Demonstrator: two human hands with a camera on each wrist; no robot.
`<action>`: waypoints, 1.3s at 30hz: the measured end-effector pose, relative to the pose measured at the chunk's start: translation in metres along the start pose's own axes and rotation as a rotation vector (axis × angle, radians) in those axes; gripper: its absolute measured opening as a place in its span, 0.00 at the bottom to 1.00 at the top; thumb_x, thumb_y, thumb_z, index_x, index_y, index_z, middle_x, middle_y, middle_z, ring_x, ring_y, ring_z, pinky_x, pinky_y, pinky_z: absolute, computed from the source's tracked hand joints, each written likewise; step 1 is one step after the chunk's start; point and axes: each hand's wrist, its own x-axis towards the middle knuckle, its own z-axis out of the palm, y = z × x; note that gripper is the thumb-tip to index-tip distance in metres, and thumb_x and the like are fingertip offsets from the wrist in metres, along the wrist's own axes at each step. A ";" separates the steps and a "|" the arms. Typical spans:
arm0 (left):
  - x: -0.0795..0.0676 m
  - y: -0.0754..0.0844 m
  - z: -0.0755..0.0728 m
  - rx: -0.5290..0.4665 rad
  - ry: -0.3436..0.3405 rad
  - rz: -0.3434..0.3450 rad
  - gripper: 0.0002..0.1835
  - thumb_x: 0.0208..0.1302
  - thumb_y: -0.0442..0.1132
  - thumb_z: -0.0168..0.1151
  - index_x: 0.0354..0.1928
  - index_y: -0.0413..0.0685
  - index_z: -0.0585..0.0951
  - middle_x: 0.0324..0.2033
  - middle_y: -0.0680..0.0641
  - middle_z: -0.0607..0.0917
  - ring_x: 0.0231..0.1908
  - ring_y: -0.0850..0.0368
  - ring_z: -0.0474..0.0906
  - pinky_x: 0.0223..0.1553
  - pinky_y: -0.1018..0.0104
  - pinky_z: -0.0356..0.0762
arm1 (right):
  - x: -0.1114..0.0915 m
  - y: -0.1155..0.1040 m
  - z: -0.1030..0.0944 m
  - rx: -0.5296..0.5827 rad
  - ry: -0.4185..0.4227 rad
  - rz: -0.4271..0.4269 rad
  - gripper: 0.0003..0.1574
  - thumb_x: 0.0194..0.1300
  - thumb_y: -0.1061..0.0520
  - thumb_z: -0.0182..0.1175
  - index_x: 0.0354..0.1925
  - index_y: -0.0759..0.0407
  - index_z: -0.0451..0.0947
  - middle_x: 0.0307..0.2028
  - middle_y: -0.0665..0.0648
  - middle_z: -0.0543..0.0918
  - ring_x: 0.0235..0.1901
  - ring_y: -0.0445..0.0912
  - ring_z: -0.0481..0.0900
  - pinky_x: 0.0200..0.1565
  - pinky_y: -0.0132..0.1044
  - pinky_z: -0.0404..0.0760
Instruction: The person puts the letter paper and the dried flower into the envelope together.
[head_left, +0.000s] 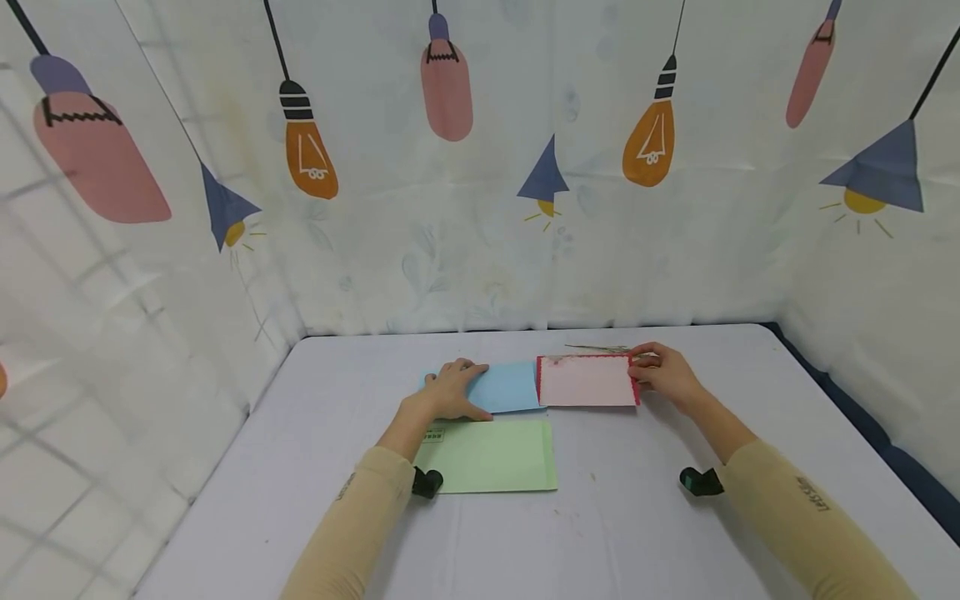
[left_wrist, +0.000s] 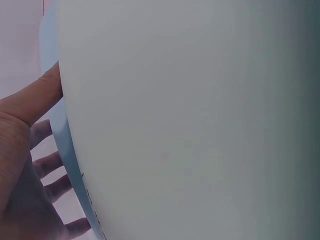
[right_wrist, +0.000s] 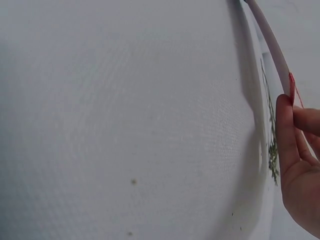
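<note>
A light blue envelope (head_left: 510, 387) lies on the table under my left hand (head_left: 450, 390). The thumb and spread fingers of that hand rest on it, near its left end. In the left wrist view the thumb and fingertips touch the blue paper (left_wrist: 61, 125). My right hand (head_left: 666, 375) pinches the right edge of a pale pink envelope (head_left: 587, 382) with a red border. In the right wrist view its thumb and fingers hold the red-edged end (right_wrist: 292, 85), off the tabletop. The pink envelope's left edge meets the blue one.
A light green envelope (head_left: 495, 458) with dark print at its upper left lies nearer, below the blue one. Thin dried sprigs (head_left: 592, 347) lie behind the pink envelope. A white cloth covers the table (head_left: 615, 533). Small specks dot the cloth.
</note>
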 end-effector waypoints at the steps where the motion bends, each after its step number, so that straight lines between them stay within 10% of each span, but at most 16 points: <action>1: 0.000 0.000 0.000 0.000 -0.001 0.000 0.54 0.55 0.65 0.76 0.79 0.57 0.63 0.73 0.44 0.64 0.72 0.40 0.58 0.63 0.28 0.57 | 0.000 0.000 0.000 -0.011 -0.002 -0.003 0.27 0.73 0.64 0.63 0.65 0.71 0.68 0.48 0.66 0.79 0.38 0.46 0.82 0.42 0.34 0.85; 39: -0.002 0.003 -0.002 0.008 -0.008 -0.021 0.53 0.54 0.65 0.76 0.79 0.58 0.63 0.73 0.46 0.64 0.72 0.40 0.58 0.63 0.29 0.57 | 0.012 -0.011 0.036 -0.191 -0.049 -0.023 0.27 0.72 0.59 0.65 0.65 0.66 0.75 0.50 0.65 0.81 0.45 0.52 0.79 0.43 0.35 0.80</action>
